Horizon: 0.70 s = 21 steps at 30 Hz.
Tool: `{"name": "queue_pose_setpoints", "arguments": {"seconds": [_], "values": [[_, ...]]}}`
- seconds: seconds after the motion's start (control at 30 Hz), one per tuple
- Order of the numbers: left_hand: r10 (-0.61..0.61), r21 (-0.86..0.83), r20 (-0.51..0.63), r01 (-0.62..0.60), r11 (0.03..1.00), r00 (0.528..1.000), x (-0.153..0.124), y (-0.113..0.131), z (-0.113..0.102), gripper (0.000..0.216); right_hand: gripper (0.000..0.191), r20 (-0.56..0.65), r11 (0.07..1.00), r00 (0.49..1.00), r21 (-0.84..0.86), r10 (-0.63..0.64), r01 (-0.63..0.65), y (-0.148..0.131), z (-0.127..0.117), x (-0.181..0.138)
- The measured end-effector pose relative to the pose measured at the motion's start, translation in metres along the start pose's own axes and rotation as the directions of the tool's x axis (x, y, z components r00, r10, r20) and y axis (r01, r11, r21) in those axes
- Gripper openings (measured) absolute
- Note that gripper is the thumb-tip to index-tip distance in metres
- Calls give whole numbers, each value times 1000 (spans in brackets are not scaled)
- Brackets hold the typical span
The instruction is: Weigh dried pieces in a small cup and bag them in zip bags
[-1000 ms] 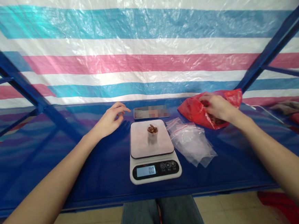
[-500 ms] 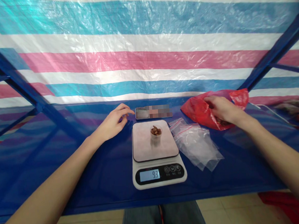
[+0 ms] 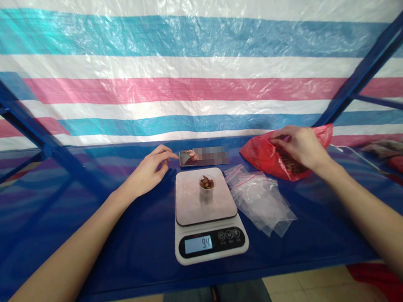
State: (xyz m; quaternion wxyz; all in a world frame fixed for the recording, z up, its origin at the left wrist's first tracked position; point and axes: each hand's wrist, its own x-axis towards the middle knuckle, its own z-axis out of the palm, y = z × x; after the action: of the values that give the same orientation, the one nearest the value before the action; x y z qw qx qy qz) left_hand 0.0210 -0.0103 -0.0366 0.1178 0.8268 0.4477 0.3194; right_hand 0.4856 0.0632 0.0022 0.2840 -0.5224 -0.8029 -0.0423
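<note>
My left hand rests on the blue table with its fingers loosely bent and apart, holding nothing, the index fingertip close to a phone. My right hand is over an opened red plastic bag of small brown pieces. Its thumb and fingers are pinched; anything between them is too small to make out. Between my hands stands a white kitchen scale, its display reading 9.4. A small clear cup filled with brown pieces sits upright on the weighing plate.
Several clear zip bags lie overlapped right of the scale. Blue metal frame bars rise at both sides, and a striped plastic sheet hangs behind. A white cord and dark and red items lie at far right.
The scale reading has gone from 9.3 to 9.4. My right hand has lifted slightly out of the red bag, showing more brown pieces. The phone's screen picture differs; the view has shifted slightly.
</note>
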Motion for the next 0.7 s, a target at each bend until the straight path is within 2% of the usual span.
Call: {"name": "queue_pose_setpoints", "arguments": {"seconds": [0.13, 0.23, 0.3, 0.37, 0.5, 0.6, 0.7], "values": [[5, 0, -4, -5, 1000, 1000, 0, -1, 0, 38, 13, -113, 999, 993, 30, 43, -40, -1, -10, -1], [9, 0, -2, -9, 1000, 1000, 0, -1, 1, 39, 13, -215, 984, 969, 153, 120, -87, -12, -22, -1], [10, -3, -3, -10, 1000, 1000, 0, -1, 1, 39, 13, -274, 958, 949, 277, 156, -77, -29, -30, -1], [9, 0, -2, -9, 1000, 1000, 0, 0, 1, 38, 12, -282, 924, 952, 383, 115, 2, -58, -34, -3], [1, 9, 9, -1, 1000, 1000, 1, 1, 1, 38, 11, -103, 817, 987, 554, -127, 163, -132, -25, -10], [8, 16, 1, -8, 1000, 1000, 1, 1, 1, 39, 3, 71, 739, 949, 647, -306, 190, -176, -9, -16], [19, 13, -8, -19, 1000, 1000, 1, 1, 2, 41, 8, 167, 699, 908, 694, -385, 169, -196, 7, -18]]}}
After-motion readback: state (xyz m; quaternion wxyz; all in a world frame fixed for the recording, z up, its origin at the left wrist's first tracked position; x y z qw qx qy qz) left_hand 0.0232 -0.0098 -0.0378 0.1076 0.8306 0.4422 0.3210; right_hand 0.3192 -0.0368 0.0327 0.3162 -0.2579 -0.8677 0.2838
